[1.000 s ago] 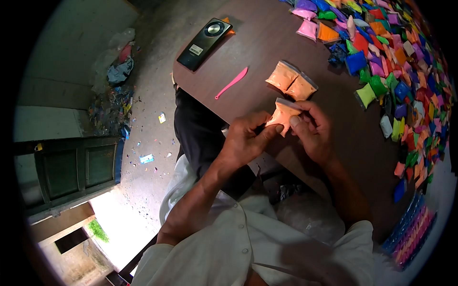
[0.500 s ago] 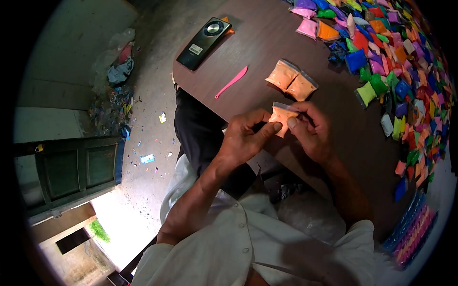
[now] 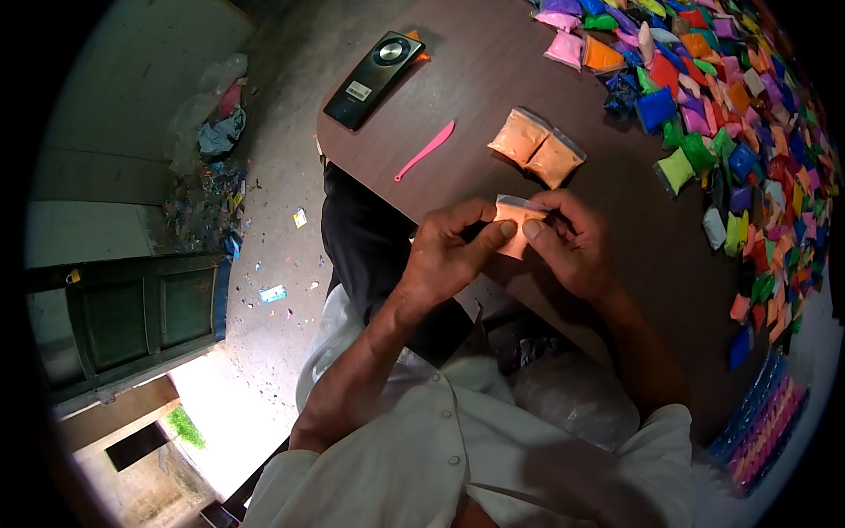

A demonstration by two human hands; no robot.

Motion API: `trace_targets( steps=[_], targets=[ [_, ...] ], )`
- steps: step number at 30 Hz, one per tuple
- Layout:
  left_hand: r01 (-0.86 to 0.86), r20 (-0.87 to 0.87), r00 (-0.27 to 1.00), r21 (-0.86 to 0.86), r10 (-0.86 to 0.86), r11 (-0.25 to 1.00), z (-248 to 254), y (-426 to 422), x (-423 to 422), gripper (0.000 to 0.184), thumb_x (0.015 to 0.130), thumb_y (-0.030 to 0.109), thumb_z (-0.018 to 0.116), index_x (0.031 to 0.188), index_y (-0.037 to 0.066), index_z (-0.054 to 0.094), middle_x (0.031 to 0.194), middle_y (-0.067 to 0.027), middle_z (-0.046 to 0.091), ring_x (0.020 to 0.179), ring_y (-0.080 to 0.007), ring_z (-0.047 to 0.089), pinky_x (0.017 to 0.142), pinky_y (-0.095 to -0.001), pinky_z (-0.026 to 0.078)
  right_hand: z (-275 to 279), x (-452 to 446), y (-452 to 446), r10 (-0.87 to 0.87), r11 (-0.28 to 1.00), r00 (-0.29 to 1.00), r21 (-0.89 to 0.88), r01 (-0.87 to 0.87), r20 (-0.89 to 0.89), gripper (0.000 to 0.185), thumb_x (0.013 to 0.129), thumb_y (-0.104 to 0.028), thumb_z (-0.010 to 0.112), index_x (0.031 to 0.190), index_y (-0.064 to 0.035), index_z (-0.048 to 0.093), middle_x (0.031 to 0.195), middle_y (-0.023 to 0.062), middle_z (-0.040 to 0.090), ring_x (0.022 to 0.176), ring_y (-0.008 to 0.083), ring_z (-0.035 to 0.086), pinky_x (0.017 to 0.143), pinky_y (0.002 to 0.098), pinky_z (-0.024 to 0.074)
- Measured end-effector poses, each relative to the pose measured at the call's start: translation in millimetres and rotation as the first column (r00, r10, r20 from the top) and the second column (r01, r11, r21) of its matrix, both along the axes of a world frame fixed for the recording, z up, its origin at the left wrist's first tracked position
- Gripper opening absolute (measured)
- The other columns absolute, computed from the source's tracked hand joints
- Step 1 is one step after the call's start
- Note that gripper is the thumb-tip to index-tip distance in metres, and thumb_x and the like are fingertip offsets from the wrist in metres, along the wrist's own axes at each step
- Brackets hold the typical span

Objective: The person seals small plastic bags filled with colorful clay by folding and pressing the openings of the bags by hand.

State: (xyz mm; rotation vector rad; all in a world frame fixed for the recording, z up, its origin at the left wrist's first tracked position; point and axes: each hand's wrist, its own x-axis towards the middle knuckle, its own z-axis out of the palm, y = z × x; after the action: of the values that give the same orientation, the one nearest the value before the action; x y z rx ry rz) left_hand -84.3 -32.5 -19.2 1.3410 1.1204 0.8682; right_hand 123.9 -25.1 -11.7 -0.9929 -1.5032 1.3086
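Note:
Between my two hands is a small clear packet of peach-orange clay-like material [image 3: 514, 212], held above the near edge of the table. My left hand [image 3: 451, 251] pinches its left side, thumb on the front face. On the right side, my right hand [image 3: 572, 246] grips it the same way, the thumbs close together. The fingers behind the packet are partly hidden. Just beyond lie two joined packets of the same peach colour [image 3: 537, 148], flat on the table. A pink plastic knife [image 3: 425, 150] rests to their left.
A dark phone [image 3: 374, 81] lies at the table's [image 3: 475, 62] far left, over something orange. Many small colourful packets [image 3: 704, 123] are heaped along the right side. Blue and pink wrapped strips [image 3: 761, 431] sit at lower right. Litter [image 3: 273, 293] is scattered on the floor.
The held packet has shifted slightly left and its top edge is a little lower. My thumbs have moved a little on its face. Both hands keep their hold.

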Motion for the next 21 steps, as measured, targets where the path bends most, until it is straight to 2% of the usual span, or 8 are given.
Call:
trace_targets(
  steps=[4, 6, 7, 10, 12, 16, 21],
  targets=[
    [-0.017, 0.026, 1.0, 0.043, 0.016, 0.999, 11.1, 0.0, 4.8, 0.017, 0.097, 0.014, 0.072, 0.105, -0.001, 0.072, 0.084, -0.0003, 0.069, 0.077, -0.0048, 0.059, 0.068, -0.0233, 0.049, 0.0, 1.2, -0.3, -0.007, 1.0, 1.0, -0.027, 0.007, 0.004, 0.017, 0.094, -0.006, 0.065, 0.108, 0.0033, 0.062, 0.087, 0.0044, 0.064, 0.076, 0.0054, 0.062, 0.064, 0.0223, 0.0503],
    [-0.031, 0.092, 0.995, -0.066, 0.037, 0.997, 21.0, -0.4, 7.2, 0.017, 0.097, 0.015, 0.072, 0.104, -0.001, 0.071, 0.084, 0.0002, 0.068, 0.076, -0.0041, 0.058, 0.068, -0.0224, 0.048, -2.2, 2.6, 0.0, 0.003, 1.0, 1.0, 0.011, -0.004, 0.024, 0.015, 0.094, -0.006, 0.065, 0.105, 0.0026, 0.062, 0.086, 0.0038, 0.063, 0.075, 0.0053, 0.061, 0.064, 0.0226, 0.0501],
    [-0.031, 0.092, 0.995, -0.066, 0.037, 0.997, 19.5, -0.3, 7.7, 0.017, 0.097, 0.015, 0.072, 0.104, -0.001, 0.071, 0.084, 0.0002, 0.068, 0.076, -0.0041, 0.058, 0.068, -0.0224, 0.048, -2.6, 2.5, 0.2, 0.004, 1.0, 1.0, 0.011, -0.004, 0.024, 0.015, 0.094, -0.006, 0.065, 0.105, 0.0026, 0.062, 0.086, 0.0038, 0.063, 0.075, 0.0053, 0.061, 0.064, 0.0226, 0.0501],
    [-0.052, 0.101, 0.994, 0.015, 0.05, 0.999, 8.8, 0.5, 7.4, 0.016, 0.097, 0.014, 0.072, 0.103, -0.001, 0.071, 0.083, 0.0011, 0.068, 0.075, -0.0033, 0.056, 0.067, -0.0216, 0.048, -5.2, 3.1, 0.8, 0.053, 0.998, 0.998, 0.018, -0.054, 0.041, 0.012, 0.093, -0.006, 0.065, 0.102, 0.0016, 0.063, 0.086, 0.0034, 0.063, 0.073, 0.0053, 0.061, 0.063, 0.0234, 0.0497],
    [-0.054, 0.084, 0.995, 0.063, 0.049, 0.997, 1.0, 0.0, 5.8, 0.015, 0.097, 0.013, 0.071, 0.103, -0.001, 0.071, 0.083, 0.0015, 0.068, 0.076, -0.003, 0.056, 0.066, -0.0216, 0.047, -9.8, 4.3, 1.0, 0.045, 0.996, 0.992, 0.067, -0.053, 0.115, 0.012, 0.093, -0.007, 0.066, 0.102, 0.0008, 0.064, 0.086, 0.0035, 0.064, 0.072, 0.006, 0.061, 0.062, 0.0241, 0.0495],
    [-0.065, 0.106, 0.993, 0.034, 0.061, 0.997, -7.9, -1.3, 3.8, 0.016, 0.097, 0.014, 0.072, 0.102, -0.001, 0.071, 0.082, 0.0021, 0.067, 0.077, -0.0027, 0.056, 0.066, -0.0214, 0.047, -8.5, 0.7, -0.4, 0.032, 0.998, 0.993, 0.041, -0.037, 0.111, 0.014, 0.092, -0.008, 0.067, 0.103, 0.0007, 0.064, 0.086, 0.0039, 0.064, 0.072, 0.0065, 0.061, 0.061, 0.0243, 0.0494],
    [-0.128, 0.144, 0.982, 0.023, 0.123, 0.992, 0.3, -1.9, 9.7, 0.016, 0.098, 0.015, 0.071, 0.1, -0.001, 0.071, 0.081, 0.0025, 0.066, 0.076, -0.0032, 0.056, 0.066, -0.0216, 0.047, -2.4, -3.0, -1.0, -0.002, 1.0, 1.0, 0.008, 0.002, 0.023, 0.015, 0.092, -0.01, 0.068, 0.102, 0.0009, 0.064, 0.085, 0.0045, 0.064, 0.071, 0.0068, 0.06, 0.061, 0.0245, 0.0485]
  ],
)
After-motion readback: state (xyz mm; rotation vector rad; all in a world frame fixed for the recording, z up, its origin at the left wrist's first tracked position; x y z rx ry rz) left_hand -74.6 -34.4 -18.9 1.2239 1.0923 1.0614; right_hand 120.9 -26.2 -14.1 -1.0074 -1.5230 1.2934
